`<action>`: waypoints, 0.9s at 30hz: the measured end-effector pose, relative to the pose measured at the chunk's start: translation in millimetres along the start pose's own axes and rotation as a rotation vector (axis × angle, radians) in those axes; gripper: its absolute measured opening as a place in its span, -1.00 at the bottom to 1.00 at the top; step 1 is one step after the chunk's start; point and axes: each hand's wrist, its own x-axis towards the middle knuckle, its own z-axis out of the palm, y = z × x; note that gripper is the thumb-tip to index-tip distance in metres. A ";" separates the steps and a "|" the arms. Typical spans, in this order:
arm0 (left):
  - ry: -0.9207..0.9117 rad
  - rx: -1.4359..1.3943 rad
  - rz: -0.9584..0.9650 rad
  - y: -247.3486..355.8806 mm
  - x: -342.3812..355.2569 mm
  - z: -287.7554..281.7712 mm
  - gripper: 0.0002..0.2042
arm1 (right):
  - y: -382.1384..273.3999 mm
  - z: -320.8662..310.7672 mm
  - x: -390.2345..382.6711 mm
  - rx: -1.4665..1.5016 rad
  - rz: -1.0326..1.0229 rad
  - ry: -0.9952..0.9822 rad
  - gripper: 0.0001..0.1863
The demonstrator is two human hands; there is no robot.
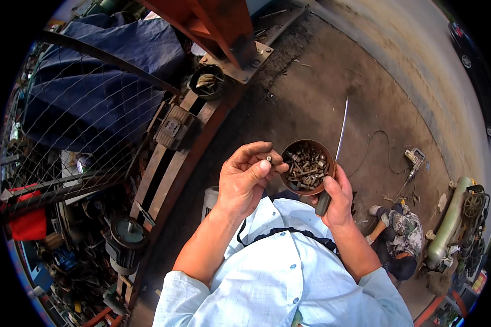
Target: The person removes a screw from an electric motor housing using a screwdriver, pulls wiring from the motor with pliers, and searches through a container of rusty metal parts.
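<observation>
My left hand (250, 177) pinches a small metal fastener (269, 158) between thumb and fingers, beside the left rim of a round rusty bowl. The bowl (303, 163) is full of bolts and other small hardware. My right hand (337, 199) grips the bowl at its lower right, together with the dark handle (323, 205) of a long, thin, shiny metal tool (342, 125) that points away from me past the bowl. The fingers of my right hand are mostly hidden under the bowl and handle.
A crouching co-worker (402, 235) is at lower right, near a corded power tool (414, 159) and a long green cylinder (447, 218). At left stand a steel beam (201, 125) holding a pot (206, 83) and motor (174, 126), wire fencing (76, 109) and machinery. An orange column (223, 27) rises ahead.
</observation>
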 end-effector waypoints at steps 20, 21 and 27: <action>0.008 0.141 -0.020 -10.0 25.0 5.2 -0.72 | -5.7 -12.3 9.0 0.051 -0.006 0.041 -0.39; 0.012 0.169 -0.011 -9.4 25.3 6.1 -0.74 | -6.1 -13.3 8.2 0.055 0.000 0.046 -0.39; 0.025 0.322 0.069 -3.3 25.9 13.1 -0.83 | -11.0 -11.9 5.7 0.036 0.007 0.024 -0.34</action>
